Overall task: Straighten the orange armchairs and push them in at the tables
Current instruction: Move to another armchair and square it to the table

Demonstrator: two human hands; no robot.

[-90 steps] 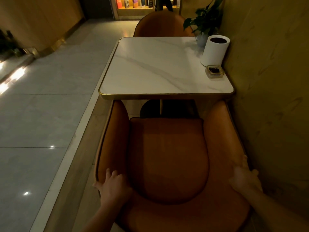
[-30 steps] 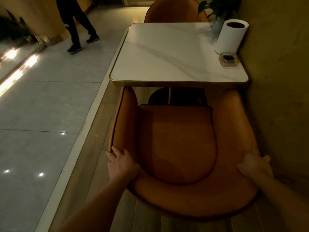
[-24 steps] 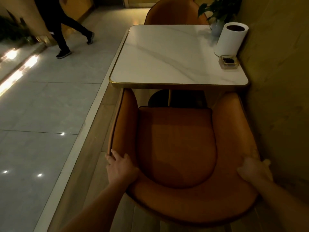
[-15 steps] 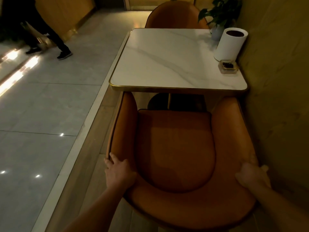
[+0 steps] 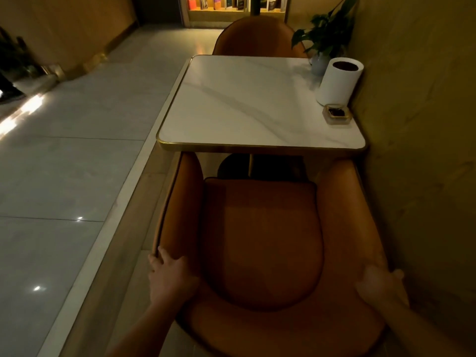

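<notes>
A: Since half a second ago, what is found changed?

B: The passer-by's legs are gone from the grey floor tiles (image 5: 64, 176), and only a dark blur is left at the far left edge. More of the room's end is shown, so a lit bookshelf (image 5: 231, 3) is brought into sight. Both hands are kept at the same spots on the chair back.

A: How many armchairs are counted?

B: Two, both orange, smooth-skinned and rounded like tubs. The near armchair (image 5: 262, 240) is set facing the table (image 5: 244, 104), its two arm tips drawn right up to the near edge, with the wall (image 5: 417, 124) close on its right. The far armchair (image 5: 253, 37) is seen only as a curved back beyond the opposite edge.

A: And the grip?

B: The left hand (image 5: 171, 275) is laid on the left rear rim with fingers bent over the outer edge, so the rim is held. The right hand (image 5: 378, 286) is wrapped likewise over the right rear rim, beside the wall.

A: What is carried by the table?

B: One table is counted: a square white top, grey-veined like marble, round-cornered and banded in gold. Three things are lined along its wall side: one white cylinder (image 5: 338, 82) with a dark opening, one small square dish (image 5: 337, 113) just in front of it, and one leafy potted plant (image 5: 324, 39) at the far corner.
</notes>
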